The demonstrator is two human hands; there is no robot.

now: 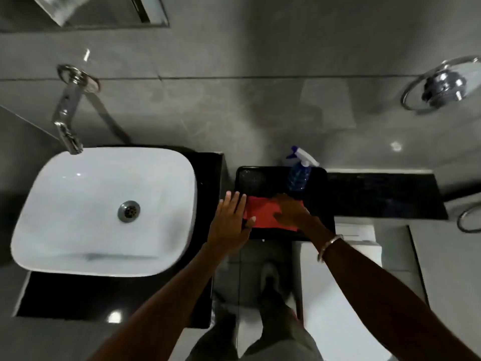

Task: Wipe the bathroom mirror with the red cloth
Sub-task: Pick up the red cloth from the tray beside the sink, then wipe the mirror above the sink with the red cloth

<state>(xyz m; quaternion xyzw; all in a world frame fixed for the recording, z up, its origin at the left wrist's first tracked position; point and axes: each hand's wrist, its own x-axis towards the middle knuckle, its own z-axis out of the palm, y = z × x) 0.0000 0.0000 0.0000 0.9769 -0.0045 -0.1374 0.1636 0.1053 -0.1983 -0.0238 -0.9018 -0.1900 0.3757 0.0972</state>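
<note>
- Both my bare forearms reach down and forward; a thin metal bangle (pixel 328 246) circles my right wrist.
- My left hand (pixel 232 223) is open and flat, fingers straight and together, its thumb side touching the left edge of the red cloth (pixel 263 212); it grips nothing.
- My right hand (pixel 291 208) lies palm-down on the right part of the cloth with fingers spread; it presses rather than closes around it.
- That cloth is a flat, smooth, folded rectangle lying on a black tray (pixel 256 178) with rounded corners and a faintly speckled sheen.
- At the tray's far right corner stands a blue spray bottle (pixel 298 175), clear plastic with a white trigger and a blue nozzle tip; any label on it is too blurred to read.
- Left of the tray sits a glossy white basin (pixel 78 212), a rounded rectangle with a metal drain (pixel 128 211), resting on a polished black counter (pixel 213 165).
- A chrome tap (pixel 66 118) comes out of the grey tiled wall (pixel 234 113) above the basin.
- Only a corner of the mirror (pixel 104 11) shows at top left.
- No writing can be read anywhere.
</note>
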